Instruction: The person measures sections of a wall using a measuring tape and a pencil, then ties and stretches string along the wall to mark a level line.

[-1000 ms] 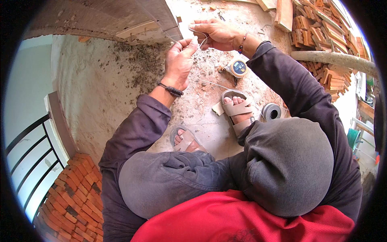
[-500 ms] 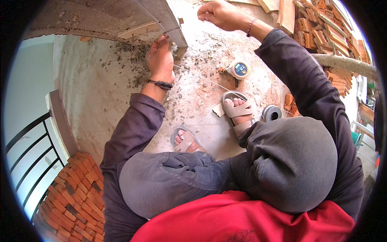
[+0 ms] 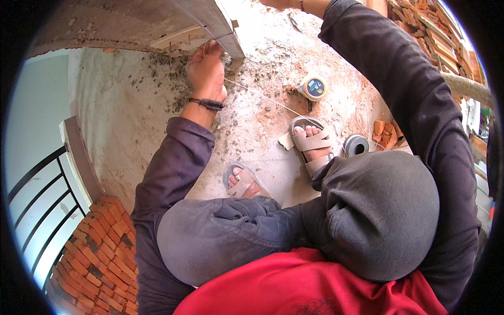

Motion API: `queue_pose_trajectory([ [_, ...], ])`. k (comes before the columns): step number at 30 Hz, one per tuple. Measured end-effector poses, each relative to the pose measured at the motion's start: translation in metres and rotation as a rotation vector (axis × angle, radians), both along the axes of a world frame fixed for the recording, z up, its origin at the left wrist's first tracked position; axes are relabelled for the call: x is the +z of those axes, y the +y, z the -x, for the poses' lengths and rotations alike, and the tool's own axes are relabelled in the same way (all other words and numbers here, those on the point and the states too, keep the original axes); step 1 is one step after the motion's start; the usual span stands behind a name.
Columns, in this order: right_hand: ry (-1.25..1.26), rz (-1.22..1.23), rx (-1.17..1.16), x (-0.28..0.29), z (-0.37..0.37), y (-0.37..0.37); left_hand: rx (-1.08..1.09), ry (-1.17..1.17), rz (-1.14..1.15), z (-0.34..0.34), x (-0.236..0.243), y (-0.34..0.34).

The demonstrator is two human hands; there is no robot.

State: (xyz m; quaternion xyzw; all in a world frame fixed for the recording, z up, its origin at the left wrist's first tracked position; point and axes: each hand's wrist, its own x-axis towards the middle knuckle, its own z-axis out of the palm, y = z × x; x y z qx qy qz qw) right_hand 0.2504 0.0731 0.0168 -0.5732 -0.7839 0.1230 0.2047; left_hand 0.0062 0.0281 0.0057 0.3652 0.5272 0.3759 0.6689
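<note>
My left hand is closed in a pinch on a thin white string, up against the end of a long grey straight-edged beam. From that hand the string runs slantwise over the rough floor to my right sandal. Far ahead, my right hand is cut off by the top edge, so its fingers are out of sight. A round tape measure lies on the floor between my arms. Beside my right foot rests a dark spool, with a loose loop of line near it.
Stacked bricks fill the lower left, below a black metal railing. More bricks or tiles are piled at the far right, by a round pole. Broken brick pieces lie past the spool. A concrete slab overhangs the upper left.
My right hand has moved farther away, partly out of the picture at the top. A small dark object on the floor now shows there. My left hand stays at the beam's end.
</note>
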Motion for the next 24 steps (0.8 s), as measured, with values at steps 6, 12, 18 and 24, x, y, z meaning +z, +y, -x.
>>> queue_pose_trajectory([
  [6, 0.115, 0.128, -0.145, 0.009, -0.006, -0.009, -0.006, -0.014, 0.031, -0.005, -0.001, 0.002],
  [12, 0.795, 0.632, -0.318, 0.024, -0.026, -0.047, 0.000, -0.048, 0.022, -0.006, -0.009, 0.003],
  [18, 0.718, 0.544, -0.280, 0.009, -0.015, -0.050, -0.005, -0.001, -0.003, 0.003, -0.011, 0.009],
  [24, 0.480, 0.353, -0.244, 0.010, -0.022, -0.038, -0.079, -0.030, -0.062, 0.004, -0.014, 0.004],
])
